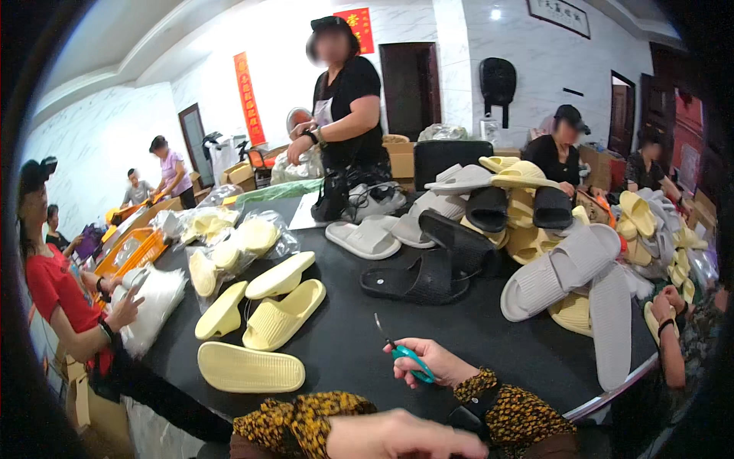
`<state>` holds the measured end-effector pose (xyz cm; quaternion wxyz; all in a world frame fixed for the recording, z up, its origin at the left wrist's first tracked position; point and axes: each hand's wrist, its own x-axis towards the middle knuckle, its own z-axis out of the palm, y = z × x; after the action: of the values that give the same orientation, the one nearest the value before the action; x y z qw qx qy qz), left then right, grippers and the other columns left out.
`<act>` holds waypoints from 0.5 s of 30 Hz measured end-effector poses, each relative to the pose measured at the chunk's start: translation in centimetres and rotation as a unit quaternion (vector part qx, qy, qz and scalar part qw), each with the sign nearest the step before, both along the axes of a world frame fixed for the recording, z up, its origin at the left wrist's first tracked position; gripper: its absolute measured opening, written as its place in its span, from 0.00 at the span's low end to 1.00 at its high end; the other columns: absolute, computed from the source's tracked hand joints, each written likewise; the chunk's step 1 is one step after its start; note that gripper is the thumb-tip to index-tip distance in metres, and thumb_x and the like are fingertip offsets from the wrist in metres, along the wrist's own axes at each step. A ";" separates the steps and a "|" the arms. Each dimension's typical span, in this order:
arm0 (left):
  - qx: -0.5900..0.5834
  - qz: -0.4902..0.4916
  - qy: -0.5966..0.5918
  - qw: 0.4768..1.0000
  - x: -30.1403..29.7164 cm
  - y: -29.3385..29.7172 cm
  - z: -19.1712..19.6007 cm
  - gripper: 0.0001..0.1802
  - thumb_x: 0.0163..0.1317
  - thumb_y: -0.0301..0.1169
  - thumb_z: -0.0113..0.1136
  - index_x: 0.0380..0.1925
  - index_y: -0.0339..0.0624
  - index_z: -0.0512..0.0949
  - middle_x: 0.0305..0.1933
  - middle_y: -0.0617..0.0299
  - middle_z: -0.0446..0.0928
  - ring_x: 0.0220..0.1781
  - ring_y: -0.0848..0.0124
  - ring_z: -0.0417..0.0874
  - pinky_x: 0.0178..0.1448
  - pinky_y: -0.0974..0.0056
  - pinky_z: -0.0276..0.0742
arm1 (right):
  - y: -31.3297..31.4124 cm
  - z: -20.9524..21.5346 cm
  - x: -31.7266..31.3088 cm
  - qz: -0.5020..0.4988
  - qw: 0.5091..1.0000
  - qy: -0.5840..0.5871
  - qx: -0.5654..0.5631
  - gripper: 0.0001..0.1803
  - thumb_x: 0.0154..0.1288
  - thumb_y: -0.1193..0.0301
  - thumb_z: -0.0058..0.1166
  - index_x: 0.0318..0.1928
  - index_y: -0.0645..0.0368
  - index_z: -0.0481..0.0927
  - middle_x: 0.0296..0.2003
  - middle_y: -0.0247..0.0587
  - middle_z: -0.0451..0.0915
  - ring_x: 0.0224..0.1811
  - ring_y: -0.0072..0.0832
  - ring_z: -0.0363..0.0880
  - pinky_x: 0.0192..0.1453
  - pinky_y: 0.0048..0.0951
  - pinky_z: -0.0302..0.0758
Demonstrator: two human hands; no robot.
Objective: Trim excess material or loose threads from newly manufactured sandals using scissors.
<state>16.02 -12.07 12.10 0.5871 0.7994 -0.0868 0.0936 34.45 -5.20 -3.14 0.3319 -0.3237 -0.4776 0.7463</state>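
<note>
Scissors [405, 353], teal-handled, pinched in right hand [428, 363] on black table [489, 336], blades pointing up-left away from wrist. Yellow slippers [264, 321] lie left of it, nearest. Left hand [397, 434] at lower edge, blurred; grip cannot be told.

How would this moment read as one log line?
right hand: holds snips | left hand: empty, low | table: yellow slippers nearby

Looks like a slipper-packing workshop: heaped slippers [581, 264] beyond the fingers [413, 359], bagged pairs [229, 241], cartons [399, 157], seated workers [57, 287].
</note>
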 end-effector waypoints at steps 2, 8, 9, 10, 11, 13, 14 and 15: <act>-0.003 0.082 0.071 0.994 -1.4 0.0 1.6 0.30 0.62 0.26 0.56 0.62 0.30 0.59 0.34 0.62 0.76 0.37 0.76 0.77 0.44 0.68 0.73 | -0.4 0.1 -0.7 -0.015 1.000 0.015 0.019 0.21 0.62 0.69 0.55 0.55 0.61 0.70 0.30 0.35 0.78 0.23 0.16 0.75 0.28 0.18 0.74; -0.064 0.430 -0.043 0.899 -3.6 11.5 3.0 0.37 0.62 0.28 0.51 0.68 0.39 0.46 0.25 0.57 0.74 0.22 0.74 0.75 0.24 0.72 0.73 | -0.3 0.8 -0.4 -0.018 1.000 -0.003 -0.003 0.19 0.63 0.69 0.54 0.53 0.61 0.69 0.28 0.35 0.77 0.22 0.17 0.75 0.27 0.19 0.74; -0.065 0.486 -0.037 0.871 -4.5 13.7 3.2 0.38 0.60 0.25 0.50 0.68 0.38 0.46 0.25 0.58 0.74 0.21 0.74 0.75 0.23 0.72 0.73 | -0.3 0.8 -0.3 -0.025 1.000 -0.008 0.007 0.19 0.63 0.70 0.54 0.53 0.61 0.70 0.29 0.35 0.78 0.23 0.17 0.76 0.27 0.19 0.74; -0.092 0.545 -0.053 0.832 -6.1 16.1 3.0 0.40 0.58 0.23 0.52 0.68 0.38 0.45 0.24 0.58 0.73 0.18 0.74 0.74 0.20 0.71 0.71 | -0.5 1.0 -0.6 -0.027 0.999 -0.011 0.020 0.19 0.63 0.70 0.54 0.53 0.61 0.70 0.29 0.35 0.78 0.23 0.17 0.76 0.27 0.19 0.74; -0.110 0.575 -0.067 0.808 -7.1 18.8 2.8 0.42 0.56 0.22 0.53 0.68 0.40 0.45 0.23 0.59 0.73 0.17 0.74 0.73 0.17 0.70 0.70 | -0.5 1.2 -0.3 -0.042 0.999 -0.024 0.013 0.19 0.63 0.71 0.54 0.53 0.61 0.70 0.28 0.36 0.78 0.22 0.17 0.76 0.26 0.19 0.75; -0.139 0.651 -0.057 0.744 -11.8 23.9 2.3 0.46 0.54 0.21 0.54 0.70 0.50 0.42 0.20 0.59 0.72 0.13 0.73 0.70 0.16 0.66 0.69 | -0.6 1.2 -0.8 -0.030 0.999 -0.012 0.017 0.19 0.63 0.71 0.54 0.53 0.62 0.70 0.28 0.36 0.78 0.22 0.17 0.76 0.26 0.19 0.75; -0.140 0.679 -0.045 0.719 -12.7 25.7 2.2 0.48 0.53 0.20 0.53 0.70 0.52 0.39 0.20 0.59 0.71 0.13 0.74 0.69 0.15 0.65 0.69 | -0.6 1.1 -0.3 -0.036 0.999 -0.006 0.019 0.19 0.63 0.71 0.54 0.53 0.62 0.69 0.28 0.37 0.78 0.22 0.17 0.76 0.26 0.19 0.75; -0.116 0.700 -0.039 0.703 -14.5 27.1 2.3 0.50 0.51 0.21 0.54 0.70 0.52 0.38 0.19 0.60 0.70 0.14 0.75 0.69 0.16 0.65 0.71 | -0.6 1.1 -0.3 -0.034 0.999 -0.005 0.020 0.19 0.63 0.71 0.54 0.53 0.62 0.69 0.28 0.37 0.78 0.22 0.17 0.76 0.26 0.19 0.75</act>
<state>1.48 15.01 14.43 0.4370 0.5513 0.4866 0.5180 34.11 -5.77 -2.09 0.3609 -0.3366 -0.4833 0.7231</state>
